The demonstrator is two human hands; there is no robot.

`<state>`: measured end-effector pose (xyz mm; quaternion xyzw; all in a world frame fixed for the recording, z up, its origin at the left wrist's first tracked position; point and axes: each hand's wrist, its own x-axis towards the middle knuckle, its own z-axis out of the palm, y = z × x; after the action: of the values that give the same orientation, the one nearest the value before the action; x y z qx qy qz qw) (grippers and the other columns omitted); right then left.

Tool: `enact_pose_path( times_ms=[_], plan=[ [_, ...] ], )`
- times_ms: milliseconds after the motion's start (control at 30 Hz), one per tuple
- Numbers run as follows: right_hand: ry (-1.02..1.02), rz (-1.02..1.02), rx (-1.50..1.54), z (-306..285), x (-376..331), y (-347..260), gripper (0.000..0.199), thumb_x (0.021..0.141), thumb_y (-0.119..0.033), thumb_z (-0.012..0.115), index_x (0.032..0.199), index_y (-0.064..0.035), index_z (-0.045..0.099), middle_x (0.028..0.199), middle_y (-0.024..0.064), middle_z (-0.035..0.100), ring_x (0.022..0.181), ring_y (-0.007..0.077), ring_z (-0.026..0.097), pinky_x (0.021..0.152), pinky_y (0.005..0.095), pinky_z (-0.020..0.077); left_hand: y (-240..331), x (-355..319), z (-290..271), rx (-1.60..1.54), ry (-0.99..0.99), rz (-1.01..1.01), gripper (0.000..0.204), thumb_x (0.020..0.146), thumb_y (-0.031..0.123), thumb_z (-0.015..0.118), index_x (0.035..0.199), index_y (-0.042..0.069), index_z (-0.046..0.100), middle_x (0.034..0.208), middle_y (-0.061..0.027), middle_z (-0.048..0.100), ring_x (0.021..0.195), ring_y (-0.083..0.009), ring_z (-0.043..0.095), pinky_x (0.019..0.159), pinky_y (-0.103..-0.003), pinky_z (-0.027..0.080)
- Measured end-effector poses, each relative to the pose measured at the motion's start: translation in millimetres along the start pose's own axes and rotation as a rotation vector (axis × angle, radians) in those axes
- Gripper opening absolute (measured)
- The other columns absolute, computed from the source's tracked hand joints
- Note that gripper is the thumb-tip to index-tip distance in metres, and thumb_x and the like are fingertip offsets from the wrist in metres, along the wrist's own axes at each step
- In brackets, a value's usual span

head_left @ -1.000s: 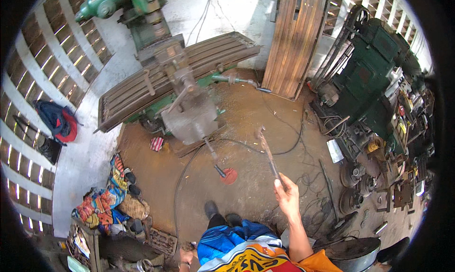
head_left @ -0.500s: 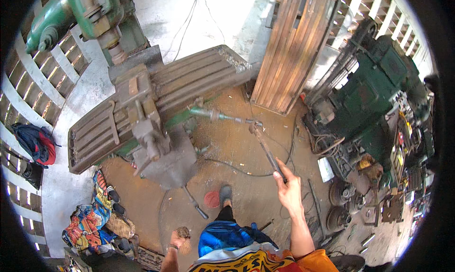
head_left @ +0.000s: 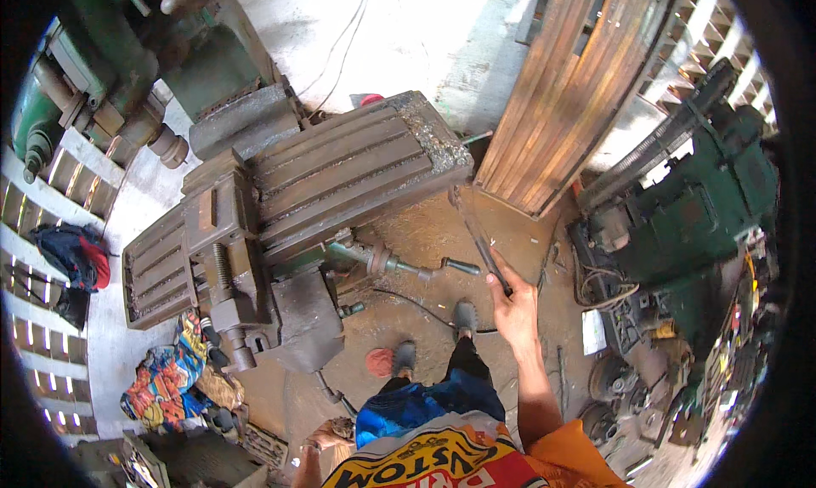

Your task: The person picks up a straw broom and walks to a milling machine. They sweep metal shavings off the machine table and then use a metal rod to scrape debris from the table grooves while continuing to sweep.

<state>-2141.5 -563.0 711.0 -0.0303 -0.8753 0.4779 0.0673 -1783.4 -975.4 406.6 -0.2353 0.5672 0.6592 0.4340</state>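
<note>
My right hand point(head_left: 515, 311) is wrapped round the lower end of a long dark metal handle with a thick head point(head_left: 478, 237). It slants up and left, its head near the right corner of the slotted milling machine table point(head_left: 340, 161). Below it, a crank with a black grip point(head_left: 461, 267) sticks out from the machine. Low beside my body, my left hand point(head_left: 325, 438) is closed on a rough brown bundle point(head_left: 343, 426), whose kind I cannot make out. On the table a machine vise point(head_left: 223, 258) is mounted, with its screw showing.
Long wooden slats point(head_left: 561, 105) lean at the back right. A green machine point(head_left: 680, 207) stands at the right, beside cluttered parts. Colourful cloth point(head_left: 166, 377) lies at the lower left, a backpack point(head_left: 72, 254) farther left. A black cable point(head_left: 416, 303) crosses the floor near my feet.
My view has shifted and I have stepped nearer the table; both feet now show. The handle's head, earlier overlapping the crank's end, is now apart from it, up by the table corner.
</note>
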Motion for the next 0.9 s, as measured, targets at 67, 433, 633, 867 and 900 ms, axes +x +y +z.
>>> enact_pose_path(
  times_ms=[67,433,633,867,900],
  plan=[
    [-0.026,-0.047,0.021,-5,37,8,0.041,0.1,-0.01,0.062,0.14,-0.0085,0.061,0.128,0.0208,0.069,0.119,0.0209,0.065,0.101,0.0331,0.0478,19,0,20,0.14,0.031,-0.022,0.051,0.062,-0.009,0.086,0.109,0.005,0.07,0.102,-0.0035,0.074,0.095,-0.0192,0.069,0.086,-0.037,0.057],
    [-0.334,-0.178,0.16,-24,200,47,0.041,0.102,-0.014,0.059,0.142,-0.0059,0.059,0.126,0.0188,0.071,0.112,0.0198,0.066,0.098,0.0333,0.0488,224,3,180,0.071,0.294,0.167,0.047,0.073,0.025,0.093,0.109,0.005,0.07,0.089,-0.0019,0.072,0.08,-0.0128,0.064,0.076,-0.03,0.054],
    [-0.462,-0.135,0.145,-8,260,51,0.041,0.103,-0.018,0.059,0.143,-0.0056,0.058,0.123,0.0169,0.071,0.106,0.0185,0.064,0.097,0.0335,0.0487,378,-24,227,0.312,0.883,0.406,0.042,0.078,0.023,0.088,0.108,0.001,0.07,0.084,-0.0068,0.072,0.071,-0.0166,0.064,0.07,-0.033,0.055],
    [-0.423,-0.31,0.056,18,308,49,0.039,0.104,-0.016,0.058,0.141,-0.0041,0.058,0.131,0.0194,0.067,0.12,0.0278,0.065,0.103,0.0372,0.0475,489,28,175,0.282,1.244,0.71,0.028,0.079,0.011,0.081,0.1,-0.002,0.068,0.087,-0.0094,0.073,0.075,-0.0168,0.066,0.074,-0.034,0.054],
    [-0.414,-0.341,0.012,24,314,46,0.04,0.103,-0.015,0.058,0.142,-0.004,0.058,0.132,0.0202,0.067,0.122,0.0302,0.064,0.103,0.038,0.0477,499,37,167,0.154,1.21,0.779,0.027,0.08,0.01,0.08,0.1,-0.003,0.067,0.088,-0.0072,0.073,0.077,-0.0149,0.065,0.075,-0.033,0.054]
  ],
)
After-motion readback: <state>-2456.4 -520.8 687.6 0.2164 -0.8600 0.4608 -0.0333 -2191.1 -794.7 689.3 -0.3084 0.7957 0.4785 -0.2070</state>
